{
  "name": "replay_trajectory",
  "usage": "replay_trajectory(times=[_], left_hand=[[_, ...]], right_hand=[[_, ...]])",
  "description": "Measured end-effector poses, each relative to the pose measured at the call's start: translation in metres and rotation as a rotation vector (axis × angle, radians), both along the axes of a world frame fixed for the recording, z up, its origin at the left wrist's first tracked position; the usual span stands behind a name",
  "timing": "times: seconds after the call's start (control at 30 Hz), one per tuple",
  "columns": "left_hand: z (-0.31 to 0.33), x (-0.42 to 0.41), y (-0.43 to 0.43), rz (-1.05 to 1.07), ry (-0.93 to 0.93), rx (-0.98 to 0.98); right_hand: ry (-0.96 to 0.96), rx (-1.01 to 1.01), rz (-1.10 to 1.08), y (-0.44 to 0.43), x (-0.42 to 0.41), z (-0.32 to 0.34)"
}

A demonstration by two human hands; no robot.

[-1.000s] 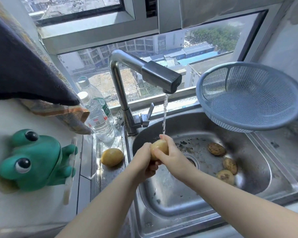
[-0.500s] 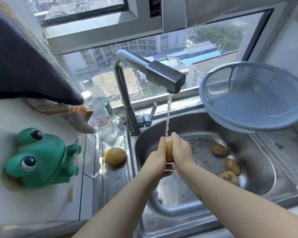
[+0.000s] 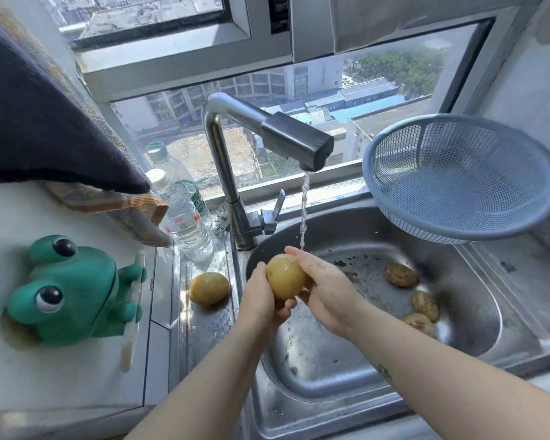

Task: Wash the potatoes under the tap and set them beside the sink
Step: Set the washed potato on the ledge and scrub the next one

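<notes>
1. The left hand (image 3: 261,300) cupped the potato (image 3: 285,276) from the left and below, fingers curled under it; the right hand (image 3: 324,290) pressed its palm and fingers against the right side. Both were closed around this one potato, held over the left part of the sink (image 3: 458,354).
2. Half a second earlier the two palms had been clamped flat on either side, hiding most of the potato. Now the palms had parted and its clean yellow face was turned up and in plain view, so the rubbing looked to be nearly over.
3. The water stream (image 3: 304,211) from the tap (image 3: 296,144) fell onto the right hand's fingertips just behind the potato, not squarely on the skin.
4. One washed potato (image 3: 208,288) already lay on the steel ledge left of the basin, near the water bottle (image 3: 185,230).
5. Three dirty potatoes remained in the basin at right: one (image 3: 400,274) farthest back, one (image 3: 425,305) in the middle, one (image 3: 419,323) nearest.
6. By my judgement the task stood at its second potato of five, with the next move likely a carry leftward to the ledge; wet skin could make it slip.
7. The blue colander (image 3: 458,179) sat empty at the far right, the green frog (image 3: 70,287) at the left.
</notes>
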State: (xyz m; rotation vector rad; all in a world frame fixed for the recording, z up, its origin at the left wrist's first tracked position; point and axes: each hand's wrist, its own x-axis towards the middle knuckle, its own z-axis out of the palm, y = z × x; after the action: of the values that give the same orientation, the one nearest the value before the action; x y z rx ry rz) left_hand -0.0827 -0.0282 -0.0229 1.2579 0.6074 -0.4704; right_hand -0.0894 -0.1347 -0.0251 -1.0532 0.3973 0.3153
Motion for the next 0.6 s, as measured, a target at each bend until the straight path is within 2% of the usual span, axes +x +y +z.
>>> replay_trajectory(times=[0.07, 0.17, 0.33, 0.47, 0.6], left_hand=[[0.002, -0.002, 0.0, -0.014, 0.014, -0.019], [0.001, 0.0, -0.002, -0.077, -0.039, 0.027], [0.007, -0.005, -0.003, -0.296, -0.168, -0.063], [0.007, -0.01, -0.003, -0.433, -0.177, -0.095], [0.006, -0.008, -0.001, -0.516, -0.191, -0.11]], right_hand=[[0.018, 0.08, 0.039, -0.003, 0.001, 0.004], [0.091, 0.12, -0.021, 0.0, 0.006, 0.009], [0.174, 0.019, -0.178, 0.001, 0.016, 0.014], [0.251, -0.064, -0.204, -0.004, 0.016, 0.011], [0.257, -0.061, -0.183, -0.009, 0.015, 0.011]])
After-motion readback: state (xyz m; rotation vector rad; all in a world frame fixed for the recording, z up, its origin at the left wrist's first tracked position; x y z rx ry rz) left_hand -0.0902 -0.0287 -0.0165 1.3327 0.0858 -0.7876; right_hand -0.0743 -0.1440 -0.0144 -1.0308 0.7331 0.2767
